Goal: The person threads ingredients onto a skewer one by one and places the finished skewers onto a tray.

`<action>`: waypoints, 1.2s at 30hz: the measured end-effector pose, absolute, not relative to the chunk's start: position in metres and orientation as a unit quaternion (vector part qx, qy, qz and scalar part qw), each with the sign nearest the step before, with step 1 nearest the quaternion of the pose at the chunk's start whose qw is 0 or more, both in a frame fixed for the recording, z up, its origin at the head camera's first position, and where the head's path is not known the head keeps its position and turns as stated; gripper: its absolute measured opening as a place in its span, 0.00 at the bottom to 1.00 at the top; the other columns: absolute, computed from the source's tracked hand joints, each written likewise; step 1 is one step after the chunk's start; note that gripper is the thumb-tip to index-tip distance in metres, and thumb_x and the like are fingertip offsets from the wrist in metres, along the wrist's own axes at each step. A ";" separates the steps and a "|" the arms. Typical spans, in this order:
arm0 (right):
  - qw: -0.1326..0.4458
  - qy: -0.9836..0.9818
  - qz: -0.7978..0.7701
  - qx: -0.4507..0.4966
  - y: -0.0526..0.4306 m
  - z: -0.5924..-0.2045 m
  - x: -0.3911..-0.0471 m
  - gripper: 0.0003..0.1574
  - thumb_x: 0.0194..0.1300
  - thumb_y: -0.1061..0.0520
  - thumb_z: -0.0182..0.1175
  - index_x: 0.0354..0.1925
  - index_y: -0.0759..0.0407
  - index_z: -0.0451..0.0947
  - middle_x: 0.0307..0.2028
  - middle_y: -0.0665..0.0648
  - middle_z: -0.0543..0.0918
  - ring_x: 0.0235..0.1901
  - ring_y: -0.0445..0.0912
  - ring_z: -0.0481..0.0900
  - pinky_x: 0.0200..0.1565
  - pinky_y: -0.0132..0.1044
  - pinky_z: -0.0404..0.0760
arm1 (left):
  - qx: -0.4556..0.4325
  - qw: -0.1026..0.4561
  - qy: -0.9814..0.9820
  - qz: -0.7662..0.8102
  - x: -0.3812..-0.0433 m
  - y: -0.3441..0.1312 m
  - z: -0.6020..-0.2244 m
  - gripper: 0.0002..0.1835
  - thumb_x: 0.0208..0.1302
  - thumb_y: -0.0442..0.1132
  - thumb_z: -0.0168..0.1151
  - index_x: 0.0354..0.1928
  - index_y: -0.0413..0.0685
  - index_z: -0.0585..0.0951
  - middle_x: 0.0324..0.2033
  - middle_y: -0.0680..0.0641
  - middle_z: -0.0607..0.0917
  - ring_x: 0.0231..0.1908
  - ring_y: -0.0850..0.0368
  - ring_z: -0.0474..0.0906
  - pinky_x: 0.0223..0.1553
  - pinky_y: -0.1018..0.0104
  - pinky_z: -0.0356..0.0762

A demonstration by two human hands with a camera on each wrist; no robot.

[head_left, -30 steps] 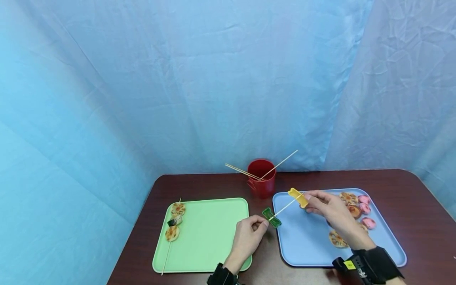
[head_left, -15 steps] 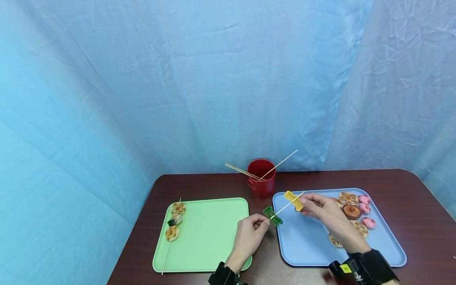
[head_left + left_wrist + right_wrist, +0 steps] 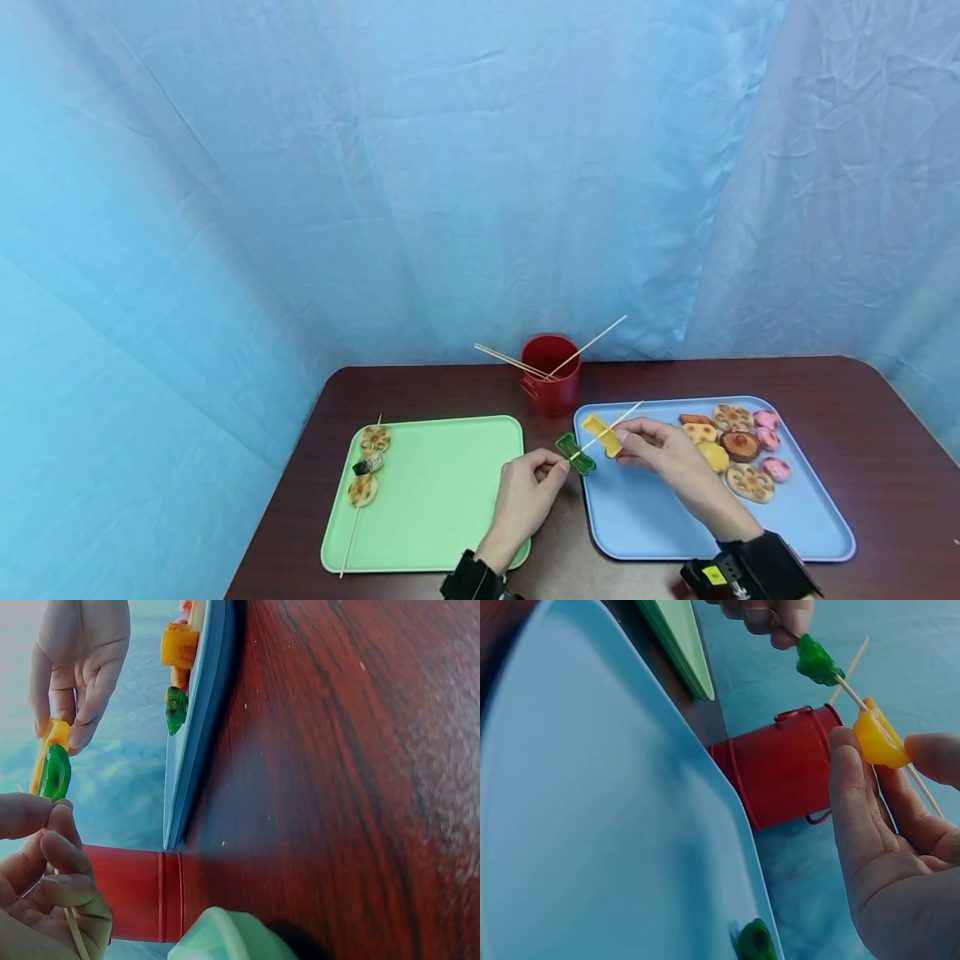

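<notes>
In the head view my left hand pinches a thin wooden skewer just below a green pepper piece threaded on it. Farther up the same skewer sits a yellow pepper piece, pinched between the thumb and fingers of my right hand. The right wrist view shows the skewer passing through the yellow piece, its bare tip sticking out beyond. A short stretch of bare stick separates yellow from the green piece. Both hands are raised, between the two trays.
The blue tray on the right bears lotus root slices, a mushroom, pink pieces and other food. On the left, a green tray carries a loaded skewer. Behind stands a red cup with skewers.
My right hand has slid the yellow pepper piece down the skewer toward the green one, so more tip shows past it. The left hand has stayed nearly still.
</notes>
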State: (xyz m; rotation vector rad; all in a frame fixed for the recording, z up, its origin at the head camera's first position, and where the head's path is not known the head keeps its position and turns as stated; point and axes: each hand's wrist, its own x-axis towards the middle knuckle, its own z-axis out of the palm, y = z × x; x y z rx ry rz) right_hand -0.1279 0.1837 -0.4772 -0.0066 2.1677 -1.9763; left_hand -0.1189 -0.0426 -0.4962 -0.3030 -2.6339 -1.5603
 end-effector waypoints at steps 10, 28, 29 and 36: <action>0.112 0.736 -0.667 0.001 0.176 -0.481 -0.126 0.35 0.67 0.43 0.57 0.55 0.73 0.72 0.43 0.63 0.81 0.44 0.56 0.81 0.47 0.45 0.79 | -0.094 0.032 -0.858 -0.504 -0.121 -0.040 -0.498 0.05 0.60 0.41 0.63 0.29 0.54 0.85 0.18 0.62 0.78 0.19 0.70 0.71 0.22 0.75 0.69; 0.032 0.824 -0.565 -0.020 0.203 -0.476 -0.137 0.34 0.68 0.39 0.53 0.52 0.69 0.76 0.42 0.64 0.83 0.42 0.52 0.82 0.44 0.46 0.80 | -0.091 0.037 -0.856 -0.507 -0.120 -0.044 -0.500 0.05 0.59 0.40 0.63 0.28 0.53 0.85 0.17 0.61 0.76 0.18 0.70 0.70 0.20 0.75 0.68; 0.016 0.843 -0.537 -0.025 0.208 -0.475 -0.138 0.33 0.69 0.38 0.53 0.52 0.66 0.77 0.41 0.62 0.84 0.42 0.52 0.82 0.43 0.46 0.81 | -0.091 0.038 -0.857 -0.506 -0.120 -0.045 -0.501 0.05 0.59 0.40 0.63 0.28 0.53 0.85 0.17 0.61 0.76 0.18 0.70 0.70 0.20 0.75 0.68; -0.096 0.932 -0.339 -0.085 0.230 -0.474 -0.148 0.19 0.70 0.48 0.56 0.47 0.59 0.83 0.40 0.54 0.84 0.34 0.45 0.79 0.34 0.41 0.77 | -0.090 0.042 -0.856 -0.508 -0.120 -0.048 -0.504 0.05 0.59 0.40 0.63 0.28 0.52 0.86 0.17 0.61 0.77 0.18 0.70 0.70 0.20 0.75 0.68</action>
